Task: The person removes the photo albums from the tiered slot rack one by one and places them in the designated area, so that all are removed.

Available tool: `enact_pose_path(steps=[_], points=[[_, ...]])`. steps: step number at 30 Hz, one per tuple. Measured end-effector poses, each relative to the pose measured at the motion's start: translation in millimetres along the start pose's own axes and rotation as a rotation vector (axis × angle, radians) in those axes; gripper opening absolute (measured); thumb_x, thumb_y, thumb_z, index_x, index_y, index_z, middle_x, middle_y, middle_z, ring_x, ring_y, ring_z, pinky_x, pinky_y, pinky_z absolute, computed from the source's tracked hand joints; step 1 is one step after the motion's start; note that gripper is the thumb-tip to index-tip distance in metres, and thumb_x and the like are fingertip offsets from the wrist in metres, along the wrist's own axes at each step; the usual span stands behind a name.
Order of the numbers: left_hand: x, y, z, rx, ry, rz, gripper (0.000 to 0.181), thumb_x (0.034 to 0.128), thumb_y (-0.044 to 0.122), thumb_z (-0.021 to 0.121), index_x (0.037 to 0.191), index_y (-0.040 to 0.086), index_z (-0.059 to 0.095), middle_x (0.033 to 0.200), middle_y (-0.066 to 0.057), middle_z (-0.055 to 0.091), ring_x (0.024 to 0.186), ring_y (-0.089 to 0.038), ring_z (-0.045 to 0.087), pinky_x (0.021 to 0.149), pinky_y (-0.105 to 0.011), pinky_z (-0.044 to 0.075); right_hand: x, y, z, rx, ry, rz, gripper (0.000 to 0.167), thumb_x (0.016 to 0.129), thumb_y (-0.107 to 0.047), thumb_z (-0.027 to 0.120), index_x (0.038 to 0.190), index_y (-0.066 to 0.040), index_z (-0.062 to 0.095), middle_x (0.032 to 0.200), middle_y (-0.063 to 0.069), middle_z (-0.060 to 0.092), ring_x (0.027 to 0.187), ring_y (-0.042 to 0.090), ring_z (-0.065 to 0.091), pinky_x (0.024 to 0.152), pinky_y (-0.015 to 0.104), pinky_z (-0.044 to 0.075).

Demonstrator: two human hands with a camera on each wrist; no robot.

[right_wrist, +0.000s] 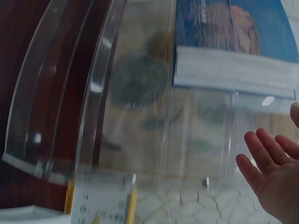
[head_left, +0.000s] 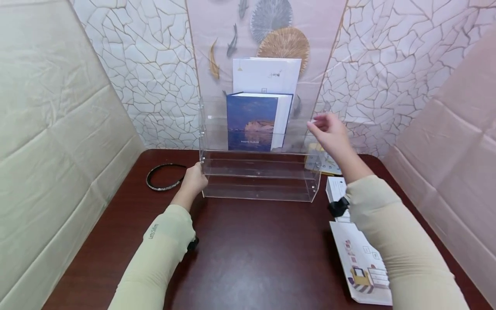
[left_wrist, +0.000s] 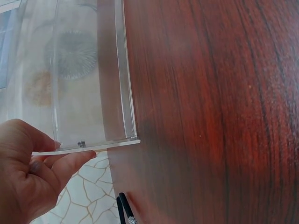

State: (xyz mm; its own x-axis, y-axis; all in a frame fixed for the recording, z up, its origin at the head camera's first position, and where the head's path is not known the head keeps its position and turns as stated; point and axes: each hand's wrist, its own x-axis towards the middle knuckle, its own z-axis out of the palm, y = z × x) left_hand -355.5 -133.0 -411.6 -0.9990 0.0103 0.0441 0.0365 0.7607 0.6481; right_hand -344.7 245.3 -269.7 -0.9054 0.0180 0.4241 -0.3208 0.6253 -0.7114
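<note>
A clear acrylic stepped rack (head_left: 258,176) stands on the dark wooden table. My left hand (head_left: 195,178) pinches its left side panel (left_wrist: 117,143), thumb on the inner face and fingers on the outer, as the left wrist view shows. A blue photo album (head_left: 248,122) stands upright on an upper tier. Behind it rises a taller white book (head_left: 267,71). My right hand (head_left: 330,133) is raised by the rack's upper right side. In the right wrist view its fingers (right_wrist: 264,149) are spread and loosely bent, with nothing in them.
A sparkly black headband (head_left: 160,188) lies left of the rack. Behind the rack's right end is a yellow-edged calendar or clock-like item (head_left: 327,161). White books, including an illustrated one (head_left: 362,267), lie along the right, partly under my right sleeve. Fabric walls (head_left: 155,64) enclose the table.
</note>
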Motion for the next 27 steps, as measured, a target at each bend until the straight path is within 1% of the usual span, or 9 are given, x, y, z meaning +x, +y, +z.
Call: enact_pose_path(steps=[3, 5, 7, 12, 16, 18, 20, 23, 27], points=[[-0.8, 0.5, 1.1, -0.009, -0.004, 0.006, 0.031, 0.0892, 0.001, 0.049, 0.119, -0.006, 0.047, 0.104, -0.023, 0.06, 0.097, -0.033, 0.058, 0.078, -0.043, 0.047, 13.2, -6, 18, -0.005, -0.018, 0.005, 0.047, 0.091, -0.032, 0.06, 0.121, 0.002, 0.05, 0.112, 0.021, 0.061, 0.101, 0.032, 0.057, 0.088, 0.042, 0.044], [-0.5, 0.7, 0.8, -0.005, 0.006, 0.018, 0.03, 0.0893, 0.002, 0.049, 0.118, -0.006, 0.047, 0.104, -0.023, 0.06, 0.097, -0.033, 0.058, 0.078, -0.044, 0.047, 18.8, -11, 27, -0.017, -0.021, 0.009, 0.047, 0.091, -0.032, 0.061, 0.121, 0.001, 0.05, 0.112, 0.019, 0.061, 0.101, 0.031, 0.058, 0.088, 0.041, 0.045], [0.1, 0.7, 0.0, -0.003, 0.02, 0.028, 0.03, 0.0893, 0.002, 0.05, 0.118, -0.006, 0.048, 0.104, -0.023, 0.061, 0.098, -0.034, 0.058, 0.08, -0.045, 0.047, 23.0, -16, 36, -0.005, -0.021, 0.016, 0.048, 0.09, -0.031, 0.062, 0.122, 0.001, 0.048, 0.111, 0.019, 0.061, 0.101, 0.031, 0.058, 0.087, 0.041, 0.045], [0.9, -0.4, -1.3, 0.005, 0.013, 0.029, 0.031, 0.0891, 0.002, 0.049, 0.118, -0.007, 0.047, 0.104, -0.023, 0.061, 0.098, -0.034, 0.058, 0.079, -0.044, 0.048, 27.1, -23, 53, 0.046, -0.007, 0.076, 0.055, 0.087, -0.032, 0.066, 0.124, 0.0, 0.041, 0.111, 0.016, 0.058, 0.101, 0.028, 0.057, 0.086, 0.037, 0.046], [0.0, -1.6, 0.5, -0.001, 0.014, 0.025, 0.031, 0.089, 0.001, 0.049, 0.119, -0.007, 0.048, 0.104, -0.023, 0.061, 0.098, -0.034, 0.058, 0.079, -0.044, 0.048, 26.5, -24, 63, 0.082, 0.029, 0.113, 0.058, 0.083, -0.034, 0.071, 0.121, -0.001, 0.041, 0.107, 0.014, 0.053, 0.099, 0.026, 0.054, 0.084, 0.036, 0.045], [-0.7, -2.2, 1.2, -0.01, 0.014, 0.021, 0.032, 0.0895, 0.002, 0.049, 0.121, -0.007, 0.048, 0.105, -0.023, 0.061, 0.099, -0.034, 0.058, 0.08, -0.045, 0.047, 26.8, -24, 68, 0.064, 0.037, 0.117, 0.06, 0.08, -0.037, 0.073, 0.117, 0.0, 0.043, 0.106, 0.014, 0.051, 0.097, 0.026, 0.05, 0.082, 0.037, 0.044], [-1.3, -2.7, 2.0, -0.019, 0.013, 0.013, 0.034, 0.0899, 0.002, 0.05, 0.123, -0.006, 0.047, 0.106, -0.022, 0.061, 0.1, -0.033, 0.058, 0.081, -0.044, 0.048, 27.6, -25, 72, 0.008, 0.042, 0.112, 0.062, 0.077, -0.041, 0.074, 0.112, 0.0, 0.045, 0.103, 0.013, 0.049, 0.094, 0.026, 0.047, 0.081, 0.037, 0.041], [-1.1, -2.7, 2.0, -0.023, 0.007, 0.011, 0.035, 0.0899, 0.001, 0.049, 0.124, -0.006, 0.046, 0.107, -0.022, 0.06, 0.099, -0.032, 0.058, 0.078, -0.043, 0.048, 29.0, -26, 78, -0.081, 0.068, 0.096, 0.064, 0.073, -0.046, 0.076, 0.103, 0.001, 0.046, 0.099, 0.013, 0.045, 0.091, 0.026, 0.042, 0.079, 0.037, 0.039], [0.3, -0.9, -0.4, -0.006, 0.009, 0.024, 0.032, 0.0895, 0.001, 0.049, 0.121, -0.007, 0.046, 0.106, -0.023, 0.06, 0.096, -0.032, 0.058, 0.074, -0.042, 0.048, 28.9, -28, 83, -0.085, 0.122, 0.073, 0.062, 0.071, -0.042, 0.08, 0.097, 0.002, 0.043, 0.097, 0.016, 0.045, 0.09, 0.027, 0.043, 0.077, 0.037, 0.039]])
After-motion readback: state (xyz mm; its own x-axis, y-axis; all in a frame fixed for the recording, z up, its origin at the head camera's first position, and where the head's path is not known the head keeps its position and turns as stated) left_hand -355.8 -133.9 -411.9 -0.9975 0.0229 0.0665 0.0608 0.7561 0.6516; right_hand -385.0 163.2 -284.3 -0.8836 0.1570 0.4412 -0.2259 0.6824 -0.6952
